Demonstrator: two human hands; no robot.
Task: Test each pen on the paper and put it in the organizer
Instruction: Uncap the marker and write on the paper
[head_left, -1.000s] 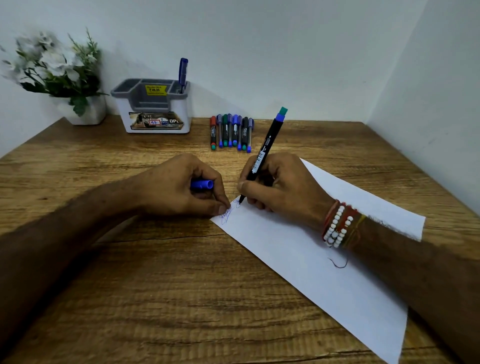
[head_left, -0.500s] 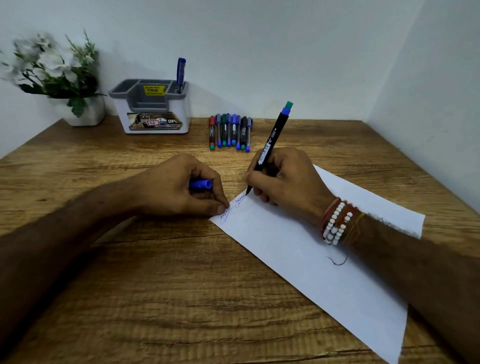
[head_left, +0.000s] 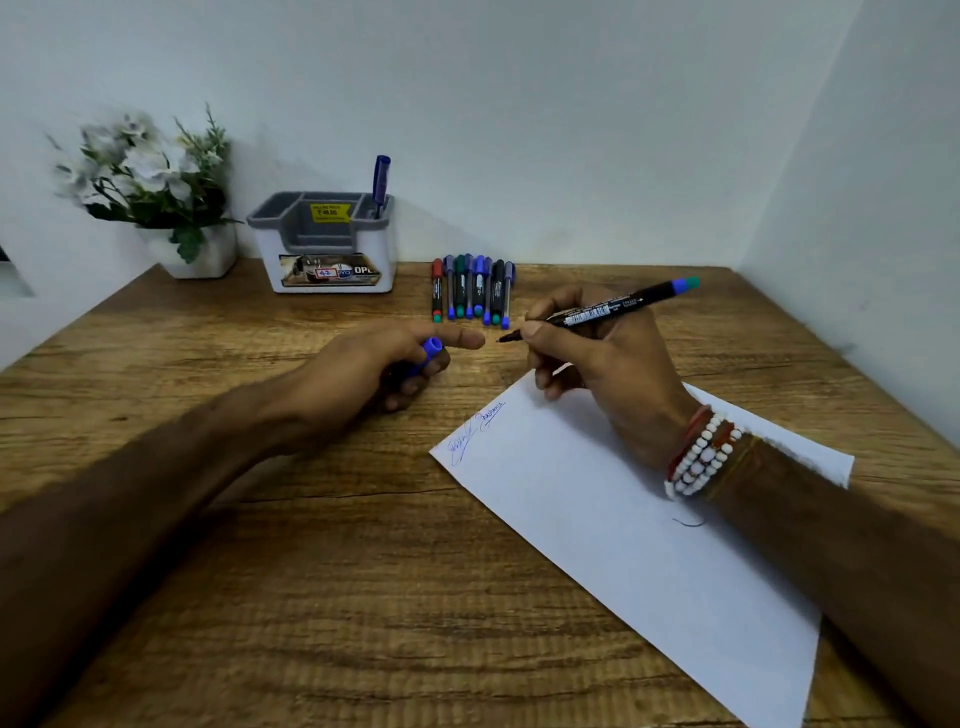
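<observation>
lifting off the paper (head_left: 649, 545), right hand (head_left: 597, 358) now pinches pen (head_left: 608, 310) toward left hand's (head_left: 374, 364) clutched cap (head_left: 429, 349).

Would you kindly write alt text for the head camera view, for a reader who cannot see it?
Above a wooden desk, the right hand holds an uncapped black pen, tip aimed at the blue cap in the left hand. A scribbled-on paper lies below; seven pens lie beside an organizer holding one blue pen.
</observation>
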